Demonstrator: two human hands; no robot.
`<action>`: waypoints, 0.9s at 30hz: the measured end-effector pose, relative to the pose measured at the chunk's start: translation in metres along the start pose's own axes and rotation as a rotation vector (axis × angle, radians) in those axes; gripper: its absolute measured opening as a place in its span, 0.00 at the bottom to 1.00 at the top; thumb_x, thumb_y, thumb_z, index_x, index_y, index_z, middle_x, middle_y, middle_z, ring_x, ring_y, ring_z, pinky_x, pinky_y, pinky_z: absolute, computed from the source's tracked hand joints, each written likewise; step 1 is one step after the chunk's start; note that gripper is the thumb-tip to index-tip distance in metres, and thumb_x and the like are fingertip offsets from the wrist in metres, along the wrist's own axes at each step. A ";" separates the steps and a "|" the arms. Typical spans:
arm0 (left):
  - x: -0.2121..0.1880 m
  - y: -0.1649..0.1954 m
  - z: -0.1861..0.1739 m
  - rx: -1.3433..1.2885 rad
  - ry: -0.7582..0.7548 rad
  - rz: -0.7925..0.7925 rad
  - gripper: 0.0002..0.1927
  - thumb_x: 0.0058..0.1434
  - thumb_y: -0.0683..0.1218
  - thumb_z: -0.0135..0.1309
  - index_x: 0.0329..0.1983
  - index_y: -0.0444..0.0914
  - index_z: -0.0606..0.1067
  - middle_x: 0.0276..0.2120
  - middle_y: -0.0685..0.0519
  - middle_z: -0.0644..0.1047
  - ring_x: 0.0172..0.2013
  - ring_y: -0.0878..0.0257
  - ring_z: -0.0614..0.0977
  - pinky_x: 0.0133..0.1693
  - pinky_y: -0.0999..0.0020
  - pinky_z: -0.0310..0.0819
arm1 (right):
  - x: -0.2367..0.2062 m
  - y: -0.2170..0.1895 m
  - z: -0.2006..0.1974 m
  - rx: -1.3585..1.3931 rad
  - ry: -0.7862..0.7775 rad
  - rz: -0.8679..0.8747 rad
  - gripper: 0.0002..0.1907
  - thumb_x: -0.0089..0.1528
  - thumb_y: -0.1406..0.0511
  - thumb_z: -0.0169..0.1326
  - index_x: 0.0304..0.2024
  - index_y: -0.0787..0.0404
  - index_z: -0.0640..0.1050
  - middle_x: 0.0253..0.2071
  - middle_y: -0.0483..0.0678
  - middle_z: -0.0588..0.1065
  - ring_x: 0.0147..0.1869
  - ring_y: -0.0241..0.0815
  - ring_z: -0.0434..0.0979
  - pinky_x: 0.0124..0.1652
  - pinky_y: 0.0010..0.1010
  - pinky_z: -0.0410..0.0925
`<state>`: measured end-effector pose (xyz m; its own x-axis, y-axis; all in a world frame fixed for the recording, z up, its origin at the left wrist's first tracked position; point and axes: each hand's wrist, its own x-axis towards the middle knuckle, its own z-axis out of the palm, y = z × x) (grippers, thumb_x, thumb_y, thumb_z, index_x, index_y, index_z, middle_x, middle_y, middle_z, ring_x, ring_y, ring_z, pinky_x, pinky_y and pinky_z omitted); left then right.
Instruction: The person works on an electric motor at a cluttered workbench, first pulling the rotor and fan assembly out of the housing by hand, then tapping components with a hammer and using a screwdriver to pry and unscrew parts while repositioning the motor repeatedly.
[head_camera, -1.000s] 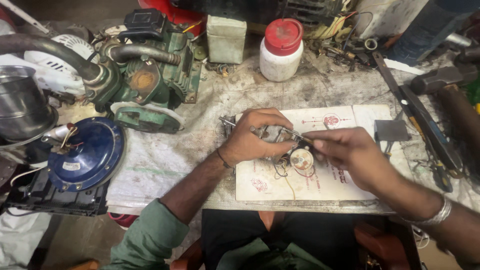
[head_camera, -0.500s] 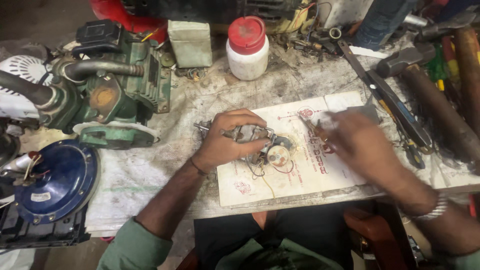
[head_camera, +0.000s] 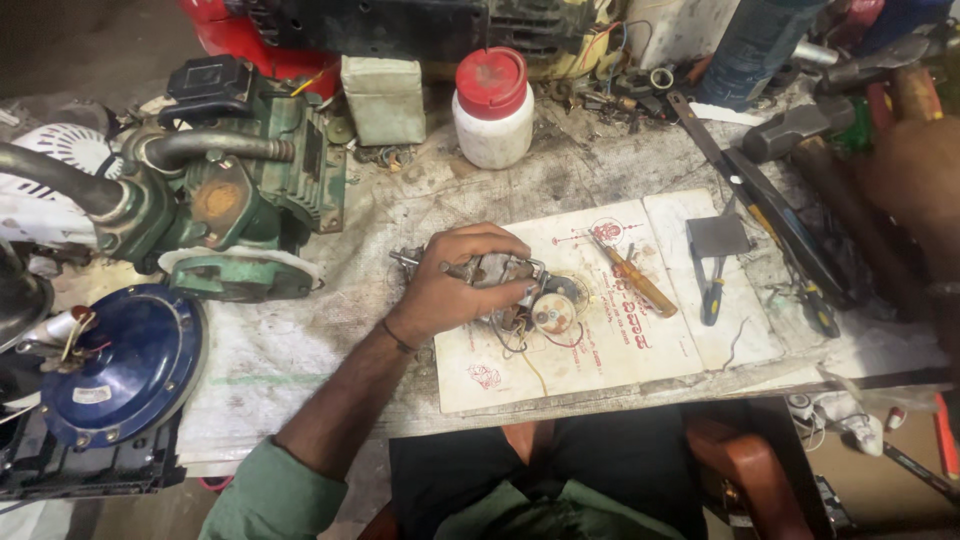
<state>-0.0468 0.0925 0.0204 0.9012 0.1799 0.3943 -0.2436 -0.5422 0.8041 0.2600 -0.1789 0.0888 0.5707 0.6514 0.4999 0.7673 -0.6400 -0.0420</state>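
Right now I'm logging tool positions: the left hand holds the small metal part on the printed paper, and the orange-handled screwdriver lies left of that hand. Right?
Not quite. The head view shows the orange-handled screwdriver lying to the right of the left hand, not left. The hand does hold the small metal part on the printed paper.

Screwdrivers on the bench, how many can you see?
1: a screwdriver with an amber handle lies on the printed card, just right of the small metal part under the left hand. Others may be hidden among the clutter.
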 end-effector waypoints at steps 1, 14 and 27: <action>0.000 0.000 0.000 0.008 -0.004 -0.010 0.16 0.53 0.43 0.70 0.44 0.35 0.82 0.43 0.51 0.84 0.46 0.63 0.85 0.51 0.70 0.78 | -0.007 -0.016 -0.015 0.015 0.015 -0.001 0.14 0.70 0.65 0.61 0.57 0.60 0.76 0.43 0.55 0.75 0.47 0.50 0.77 0.56 0.43 0.72; 0.003 -0.004 0.001 -0.027 -0.015 -0.021 0.18 0.52 0.44 0.71 0.46 0.36 0.82 0.46 0.50 0.83 0.49 0.61 0.84 0.54 0.68 0.77 | -0.171 -0.038 0.029 0.842 -0.369 0.051 0.09 0.73 0.71 0.56 0.55 0.62 0.73 0.42 0.55 0.73 0.45 0.47 0.76 0.56 0.41 0.72; 0.004 -0.003 0.002 -0.249 -0.043 -0.136 0.25 0.55 0.40 0.70 0.57 0.35 0.79 0.52 0.52 0.83 0.54 0.66 0.82 0.59 0.69 0.76 | -0.080 -0.038 0.037 1.876 -0.059 0.310 0.17 0.71 0.81 0.54 0.56 0.63 0.66 0.48 0.53 0.72 0.51 0.49 0.78 0.53 0.45 0.74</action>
<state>-0.0416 0.0930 0.0187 0.9448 0.1988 0.2604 -0.1954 -0.2959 0.9350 0.1962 -0.1914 0.0186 0.7082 0.6535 0.2672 -0.0893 0.4584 -0.8842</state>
